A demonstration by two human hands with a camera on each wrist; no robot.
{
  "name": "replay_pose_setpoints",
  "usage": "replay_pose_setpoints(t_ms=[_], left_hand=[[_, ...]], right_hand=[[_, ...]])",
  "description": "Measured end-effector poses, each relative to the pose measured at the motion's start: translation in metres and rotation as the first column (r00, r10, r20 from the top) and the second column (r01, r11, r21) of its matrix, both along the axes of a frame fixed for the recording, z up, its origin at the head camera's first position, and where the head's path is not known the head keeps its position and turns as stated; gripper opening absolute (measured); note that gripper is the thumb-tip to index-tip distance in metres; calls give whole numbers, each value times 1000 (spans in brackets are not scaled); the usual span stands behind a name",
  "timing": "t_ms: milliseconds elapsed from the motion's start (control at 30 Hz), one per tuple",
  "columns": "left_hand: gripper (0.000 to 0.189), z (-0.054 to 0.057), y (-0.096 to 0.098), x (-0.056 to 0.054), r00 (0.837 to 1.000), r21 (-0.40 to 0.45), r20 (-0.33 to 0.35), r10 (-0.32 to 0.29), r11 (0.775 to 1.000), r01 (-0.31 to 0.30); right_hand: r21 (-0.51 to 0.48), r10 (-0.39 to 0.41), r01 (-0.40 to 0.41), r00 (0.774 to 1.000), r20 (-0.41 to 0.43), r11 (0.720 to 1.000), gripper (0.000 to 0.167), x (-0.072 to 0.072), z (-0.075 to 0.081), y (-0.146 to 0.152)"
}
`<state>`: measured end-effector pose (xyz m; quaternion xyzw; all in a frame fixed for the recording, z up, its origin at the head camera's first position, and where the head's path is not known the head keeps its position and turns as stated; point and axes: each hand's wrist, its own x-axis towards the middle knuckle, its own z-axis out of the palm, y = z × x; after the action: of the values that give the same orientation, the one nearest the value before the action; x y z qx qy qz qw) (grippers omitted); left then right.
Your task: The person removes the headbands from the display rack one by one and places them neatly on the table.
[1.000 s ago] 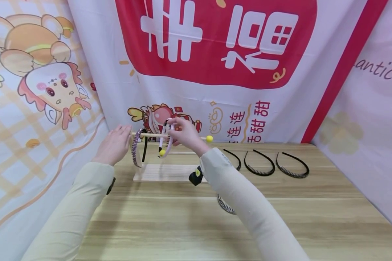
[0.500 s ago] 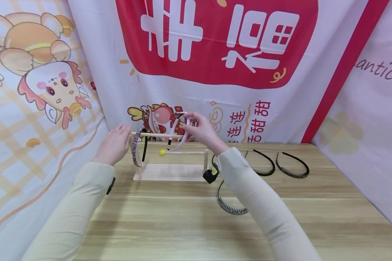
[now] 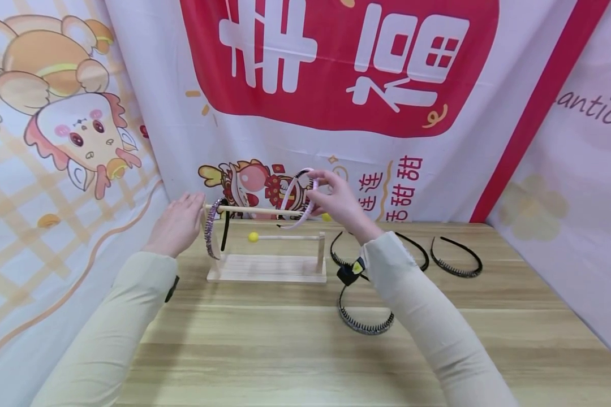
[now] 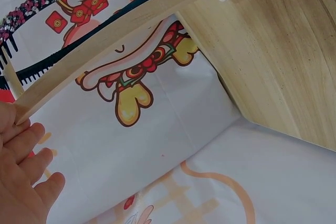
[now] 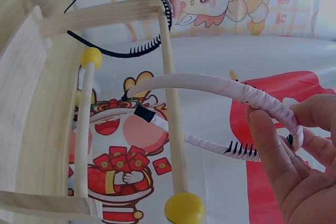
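Note:
My right hand (image 3: 338, 200) pinches a pale pink fabric-wrapped headband (image 5: 210, 83) with black comb teeth, thumb on one side and fingers on the other. The headband's two arms lie on either side of the upper rod (image 5: 173, 114) of a wooden rack (image 3: 265, 268), near that rod's yellow ball end (image 5: 185, 209). At the rack's left post (image 4: 113, 38), my left hand (image 3: 177, 223) rests with extended fingers against the top. A sparkly pink headband (image 3: 210, 232) with black teeth hangs on the upper rod beside the left hand.
Several dark toothed headbands lie on the wooden table right of the rack, including a far-right headband (image 3: 458, 274) and a nearer silvery headband (image 3: 366, 329). A lower rod (image 3: 287, 237) ends in a yellow ball (image 3: 253, 237). Printed cloth hangs behind and at both sides.
My right hand has moved right along the upper rod, carrying the pink headband toward the ball end. The left hand stays at the post, and the sparkly headband hangs where it was.

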<state>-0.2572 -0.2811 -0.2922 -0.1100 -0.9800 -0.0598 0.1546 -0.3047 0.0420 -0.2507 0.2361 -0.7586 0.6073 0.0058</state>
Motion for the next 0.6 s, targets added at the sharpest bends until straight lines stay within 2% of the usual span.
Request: replay_pose_setpoints(t_ms=[333, 600], left_hand=[[45, -1, 0, 1, 999, 5, -39, -22, 1000, 23], [46, 0, -1, 0, 999, 16, -32, -15, 1000, 15]], right_hand=[[-36, -38, 37, 999, -29, 999, 41, 8, 2, 23], [-49, -61, 59, 997, -46, 997, 42, 10, -1, 46]])
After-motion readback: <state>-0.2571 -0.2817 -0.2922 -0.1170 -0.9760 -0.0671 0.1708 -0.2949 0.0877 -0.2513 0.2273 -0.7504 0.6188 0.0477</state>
